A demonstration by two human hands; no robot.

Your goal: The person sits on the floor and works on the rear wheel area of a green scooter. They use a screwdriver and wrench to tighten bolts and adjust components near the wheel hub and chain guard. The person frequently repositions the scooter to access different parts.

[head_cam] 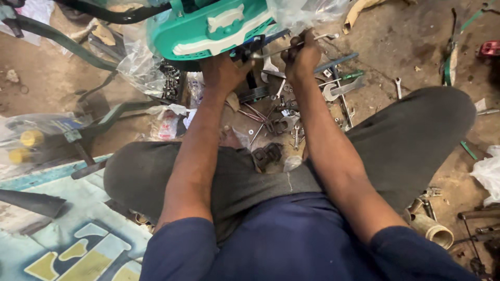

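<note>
Hands of a seated person met at the underside of a teal and white machine housing (pixel 208 28), seen from a head-worn camera looking down over dark grey trousers and navy sleeves. Right hand (pixel 302 54) was closed in a fist around a slim metal wrench (pixel 291 48), whose shaft ran roughly level from the housing's lower edge out past the knuckles to an open-ended tip on the right. Left hand (pixel 223 73) was pressed up against the dark underside of the housing just beside the wrench's inner end; whether its fingers were curled around a part or simply bracing could not be told, since the palm faced away. The housing sat at the top of the view, partly wrapped in clear plastic sheeting (pixel 140 65) that hung down at its left side. On the dirt floor between the person's knees lay a scatter of loose hand tools (pixel 281 125), including spanners, pliers and small bolts, with a larger adjustable wrench (pixel 341 89) and a green-handled screwdriver (pixel 351 76) just right of the right forearm. A green metal frame (pixel 112 117) extended at left, near a bagged item with yellow caps (pixel 31 138). A short pale pipe section (pixel 431 229) rested by the right knee, and a painted board (pixel 78 244) lay under the left leg.
</note>
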